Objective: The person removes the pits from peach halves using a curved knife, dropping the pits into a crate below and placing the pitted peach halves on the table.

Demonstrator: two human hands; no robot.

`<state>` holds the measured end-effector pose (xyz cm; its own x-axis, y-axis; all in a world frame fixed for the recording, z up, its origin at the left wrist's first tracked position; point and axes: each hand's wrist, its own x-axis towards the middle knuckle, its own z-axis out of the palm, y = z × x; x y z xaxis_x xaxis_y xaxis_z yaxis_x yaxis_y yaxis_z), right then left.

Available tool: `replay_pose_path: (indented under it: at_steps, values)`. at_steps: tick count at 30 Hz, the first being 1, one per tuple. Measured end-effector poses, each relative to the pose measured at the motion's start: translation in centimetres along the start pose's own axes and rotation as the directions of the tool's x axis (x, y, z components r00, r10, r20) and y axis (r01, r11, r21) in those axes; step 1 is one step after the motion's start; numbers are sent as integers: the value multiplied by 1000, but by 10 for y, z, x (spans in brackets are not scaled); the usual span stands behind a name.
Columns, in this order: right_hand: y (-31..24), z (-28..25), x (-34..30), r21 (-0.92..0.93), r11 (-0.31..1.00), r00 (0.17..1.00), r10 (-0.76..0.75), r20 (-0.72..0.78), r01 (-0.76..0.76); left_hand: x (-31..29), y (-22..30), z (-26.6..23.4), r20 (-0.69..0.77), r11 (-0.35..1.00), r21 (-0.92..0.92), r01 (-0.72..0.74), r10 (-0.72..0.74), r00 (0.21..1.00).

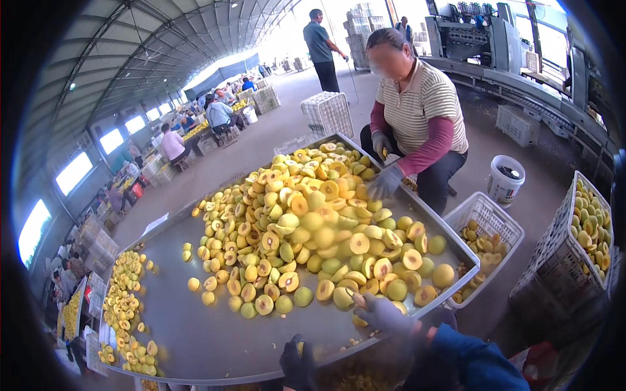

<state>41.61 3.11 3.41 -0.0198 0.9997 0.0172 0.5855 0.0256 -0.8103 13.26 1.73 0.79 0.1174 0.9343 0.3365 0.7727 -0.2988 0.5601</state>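
Crowding tray (208, 332), halved fruit (306, 225), crate (498, 216) beside

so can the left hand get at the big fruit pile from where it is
Probably yes: the left hand is at the near edge of the metal tray, and only a mostly open stretch separates it from the fruit pile. It does seem to hold a piece of fruit, though.

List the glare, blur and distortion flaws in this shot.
Head view: the windows along the left wall glare white; head view: a soft, hazy patch blurs part of the fruit pile; head view: the metal tray curves along its near edge, and black fills the corners.
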Motion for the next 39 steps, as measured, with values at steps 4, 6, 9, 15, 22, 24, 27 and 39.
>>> replay_pose_path:
  at_steps: [4, 6, 9, 15, 22, 24, 27, 39]
  values:
    - [-23, -15, -1, 160, 987, 999, 16, 48, -23, 3, -1, -1, 4, 999, -8, -31, 32, 999]
    - [-32, -28, 10, 102, 995, 999, 0, -34, 3, 11, 2, 2, 21, 999, 9, -33, 32, 999]
    - [-74, -69, 14, 504, 755, 891, -237, -386, 419, 4, 2, -4, 66, 999, 33, 32, -34, 997]
    - [-32, -65, 44, 804, 544, 925, 378, 21, -241, 12, -1, -2, 55, 999, 14, -37, 36, 998]
    - [-11, -29, 25, 455, 889, 979, 133, -156, -48, 2, -3, -1, 41, 999, 8, -48, 48, 998]
    - [-5, -17, 18, 442, 897, 981, 69, -179, 17, 7, -1, 2, 22, 998, -3, -64, 64, 998]
    - [-28, -5, -12, 443, 896, 998, 61, -25, -44, 0, -2, -1, 12, 998, -15, -61, 62, 998]
    - [-86, 50, -92, 241, 966, 981, -45, -187, 90, -13, 88, -13, 167, 637, -755, 157, -45, 985]
